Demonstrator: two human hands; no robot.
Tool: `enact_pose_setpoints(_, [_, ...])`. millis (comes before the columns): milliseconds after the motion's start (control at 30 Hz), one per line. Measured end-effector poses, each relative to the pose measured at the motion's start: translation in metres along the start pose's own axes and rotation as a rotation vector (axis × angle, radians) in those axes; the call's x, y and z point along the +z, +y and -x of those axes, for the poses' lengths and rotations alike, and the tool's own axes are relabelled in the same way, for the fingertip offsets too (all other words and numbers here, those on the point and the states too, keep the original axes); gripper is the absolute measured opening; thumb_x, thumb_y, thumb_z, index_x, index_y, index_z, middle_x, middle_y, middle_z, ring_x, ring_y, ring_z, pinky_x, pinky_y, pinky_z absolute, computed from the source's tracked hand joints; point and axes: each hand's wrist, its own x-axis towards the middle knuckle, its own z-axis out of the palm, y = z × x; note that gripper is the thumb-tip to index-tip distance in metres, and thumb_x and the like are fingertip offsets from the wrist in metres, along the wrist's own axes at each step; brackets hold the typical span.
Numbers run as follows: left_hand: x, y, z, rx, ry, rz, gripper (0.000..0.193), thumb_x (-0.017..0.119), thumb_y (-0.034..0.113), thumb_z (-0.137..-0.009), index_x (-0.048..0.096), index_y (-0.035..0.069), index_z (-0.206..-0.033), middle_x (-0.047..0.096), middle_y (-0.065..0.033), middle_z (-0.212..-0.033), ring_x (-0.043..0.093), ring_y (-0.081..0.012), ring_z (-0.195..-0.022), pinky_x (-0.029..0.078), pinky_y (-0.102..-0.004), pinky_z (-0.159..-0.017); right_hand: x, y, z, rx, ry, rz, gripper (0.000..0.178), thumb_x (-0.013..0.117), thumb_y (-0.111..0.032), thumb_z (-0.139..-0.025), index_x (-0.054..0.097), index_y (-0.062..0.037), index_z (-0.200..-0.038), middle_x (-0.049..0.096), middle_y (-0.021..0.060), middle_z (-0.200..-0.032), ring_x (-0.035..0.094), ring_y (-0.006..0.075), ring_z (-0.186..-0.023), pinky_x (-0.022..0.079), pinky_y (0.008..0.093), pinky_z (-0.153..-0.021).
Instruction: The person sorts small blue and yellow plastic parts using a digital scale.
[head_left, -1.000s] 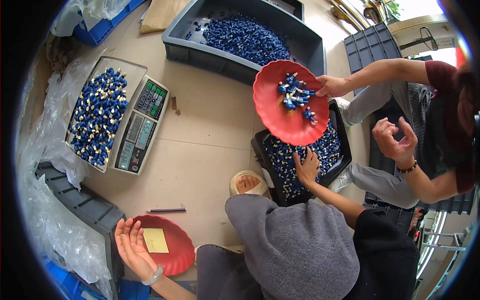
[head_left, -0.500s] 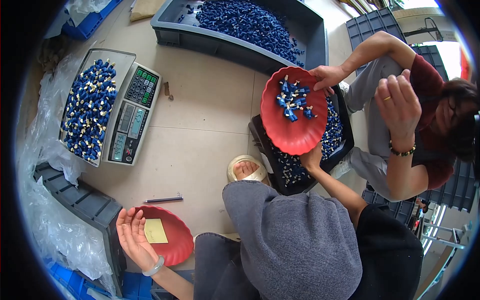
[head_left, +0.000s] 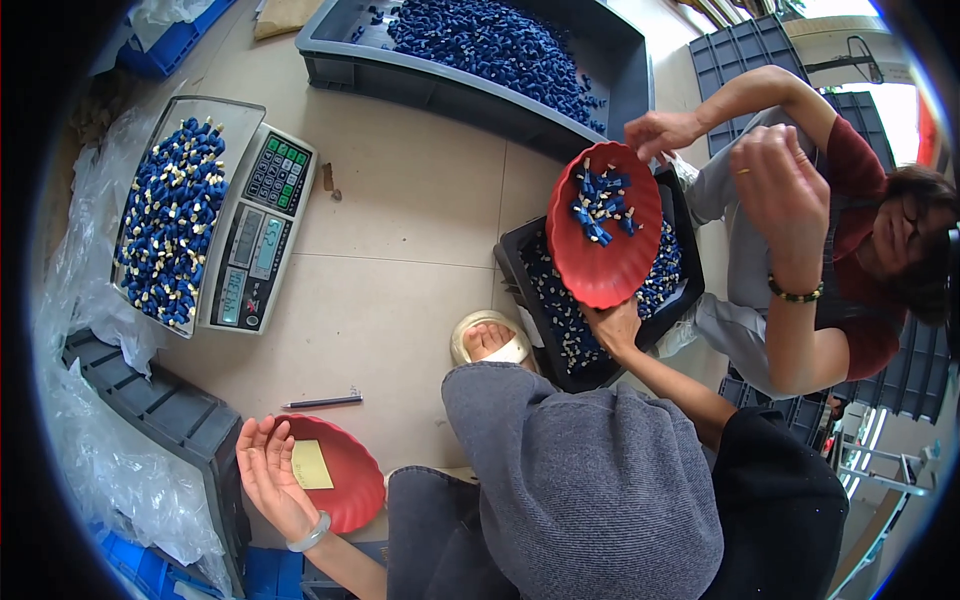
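My right hand (head_left: 615,326) grips the lower rim of a red scalloped plate (head_left: 602,272), its thumb and fingertips partly hidden. The plate is tilted above a black crate, with several small blue pieces with cream tips (head_left: 600,205) lying in it. My left hand (head_left: 268,478) is open, palm up with fingers slightly curled and holding nothing. It hovers at the left edge of a second red plate (head_left: 350,478), where a yellow sticky note (head_left: 312,465) lies. A co-worker's hand (head_left: 665,135) is at the upper right rim of the held plate; whether it touches is unclear.
The black crate (head_left: 518,262) holds many blue and cream pieces. A digital scale (head_left: 262,232) carries a heap of them. Behind stands a grey bin (head_left: 420,85) of blue pieces. A pen (head_left: 322,402) lies on the floor. The co-worker's other hand (head_left: 785,185) is raised.
The held plate has moved right and slightly down, tilting more, and its pieces have shifted. The co-worker's near-rim hand has loosened from its grip and risen; the other hand has moved left. My left hand barely moves.
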Motion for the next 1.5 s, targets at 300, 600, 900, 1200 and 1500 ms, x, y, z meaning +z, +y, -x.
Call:
enact_pose_setpoints(300, [0.007, -0.002, -0.008, -0.030, -0.047, -0.008, 0.033, 0.039, 0.018, -0.100, 0.047, -0.002, -0.126, 0.056, -0.0159, -0.117, 0.060, -0.0228, -0.105, 0.048, -0.0315, -0.091, 0.009, 0.004, 0.000, -0.031, 0.058, 0.060, 0.068, 0.078, -0.046, -0.065, 0.057, -0.0034, -0.114, 0.059, 0.0208, -0.102, 0.059, 0.0401, -0.090, 0.050, 0.0495, -0.069])
enact_pose_setpoints(600, [-0.004, -0.007, -0.007, -0.035, -0.064, 0.015, 0.036, 0.042, 0.021, -0.101, 0.045, -0.001, -0.129, 0.055, -0.0159, -0.120, 0.059, -0.0228, -0.107, 0.049, -0.0319, -0.091, 0.012, 0.033, -0.015, 0.018, -0.090, 0.047, 0.053, 0.078, -0.039, -0.069, 0.062, 0.0002, -0.102, 0.066, 0.0242, -0.084, 0.064, 0.0419, -0.078, 0.051, 0.0494, -0.066])
enact_pose_setpoints(900, [-0.004, -0.002, -0.007, -0.022, -0.054, 0.010, 0.036, 0.042, 0.021, -0.101, 0.045, -0.001, -0.129, 0.055, -0.0158, -0.120, 0.060, -0.0227, -0.106, 0.049, -0.0318, -0.092, 0.003, 0.028, -0.020, -0.081, -0.038, -0.092, 0.041, 0.079, -0.034, -0.069, 0.067, 0.0003, -0.088, 0.065, 0.0239, -0.076, 0.064, 0.0425, -0.074, 0.051, 0.0485, -0.063])
enact_pose_setpoints(1200, [0.003, 0.000, -0.008, -0.016, -0.066, 0.003, 0.034, 0.039, 0.018, -0.100, 0.046, -0.002, -0.127, 0.055, -0.0166, -0.118, 0.060, -0.0233, -0.105, 0.048, -0.0316, -0.091, -0.029, 0.007, -0.012, -0.082, -0.178, -0.095, 0.050, 0.073, -0.037, -0.074, 0.062, 0.0008, -0.106, 0.058, 0.0249, -0.110, 0.061, 0.0411, -0.093, 0.048, 0.0471, -0.078])
enact_pose_setpoints(1500, [-0.002, -0.005, -0.002, -0.038, -0.036, 0.003, 0.034, 0.038, 0.018, -0.100, 0.046, -0.002, -0.127, 0.056, -0.0166, -0.118, 0.060, -0.0231, -0.105, 0.048, -0.0312, -0.091, -0.090, 0.017, -0.045, 0.019, 0.157, -0.368, 0.025, 0.063, -0.011, -0.081, 0.059, -0.0013, -0.104, 0.061, 0.0125, -0.101, 0.060, 0.0235, -0.089, 0.047, 0.0332, -0.082])
